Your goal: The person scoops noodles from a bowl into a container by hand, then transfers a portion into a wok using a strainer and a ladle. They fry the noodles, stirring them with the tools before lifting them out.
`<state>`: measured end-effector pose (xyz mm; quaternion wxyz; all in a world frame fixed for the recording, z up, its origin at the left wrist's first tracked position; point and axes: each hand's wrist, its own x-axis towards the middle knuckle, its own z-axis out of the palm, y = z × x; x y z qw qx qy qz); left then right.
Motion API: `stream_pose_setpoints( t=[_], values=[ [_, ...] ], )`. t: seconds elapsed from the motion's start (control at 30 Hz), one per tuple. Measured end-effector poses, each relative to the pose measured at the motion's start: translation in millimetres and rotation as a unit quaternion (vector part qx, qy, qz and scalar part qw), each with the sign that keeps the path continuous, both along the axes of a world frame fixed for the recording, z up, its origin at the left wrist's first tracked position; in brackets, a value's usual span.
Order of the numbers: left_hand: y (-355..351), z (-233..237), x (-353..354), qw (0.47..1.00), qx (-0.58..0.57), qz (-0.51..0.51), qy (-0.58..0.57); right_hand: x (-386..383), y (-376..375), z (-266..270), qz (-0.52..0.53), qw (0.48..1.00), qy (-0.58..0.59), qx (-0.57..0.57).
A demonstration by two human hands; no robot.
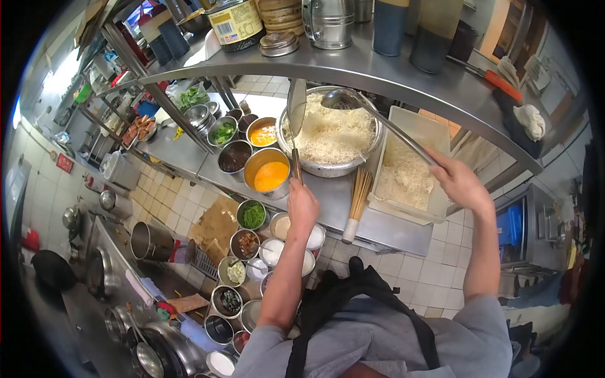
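My left hand (303,205) is closed around the handle of a strainer (297,110), which stands upright at the left rim of a large metal basin (334,169). My right hand (463,184) grips the long handle of a ladle (343,99); its bowl is over the back of the basin. Pale, loose food (337,135) that looks like cooked rice fills the basin. To its right, a pale plastic tub (382,205) holds more of the same food (408,179). A bamboo whisk (358,201) lies on the counter between them. Left of the basin is a pot of orange-yellow liquid (271,176), probably beaten egg.
A steel shelf (403,72) crosses above the counter, carrying bottles, a tin and a metal jug (328,25). Several ingredient containers, including chopped greens (253,216), stand by my left forearm. A stove with woks and a ladle (149,359) is at lower left.
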<state>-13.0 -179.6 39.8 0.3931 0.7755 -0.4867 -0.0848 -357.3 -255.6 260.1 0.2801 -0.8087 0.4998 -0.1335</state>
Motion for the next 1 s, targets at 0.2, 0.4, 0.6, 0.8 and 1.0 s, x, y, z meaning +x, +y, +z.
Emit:
stream_pose_setpoints(
  t=[0.2, 0.4, 0.6, 0.8, 1.0],
  values=[
    [6.0, -0.4, -5.2, 1.0, 0.02, -0.003, 0.009, -12.7, 16.5, -2.7, -0.007, 0.991, 0.133, 0.025],
    [1.7, -10.7, -5.0, 0.999, 0.037, -0.013, 0.017, -0.7, -30.5, -107.1, -0.007, 0.998, -0.055, -0.003],
    [-0.4, 0.8, -7.1, 0.999, 0.018, -0.025, 0.017, 63.8, -41.3, -108.1, -0.096, 0.981, -0.031, 0.168],
    [-8.4, 27.4, -3.2, 1.0, 0.004, -0.004, 0.015, 57.8, -42.7, -162.9, -0.092, 0.981, -0.16, -0.066],
    [-24.2, 36.8, -2.7, 1.0, -0.003, -0.026, 0.015, 81.5, -72.0, -211.4, -0.044, 0.989, -0.133, -0.051]
  ],
)
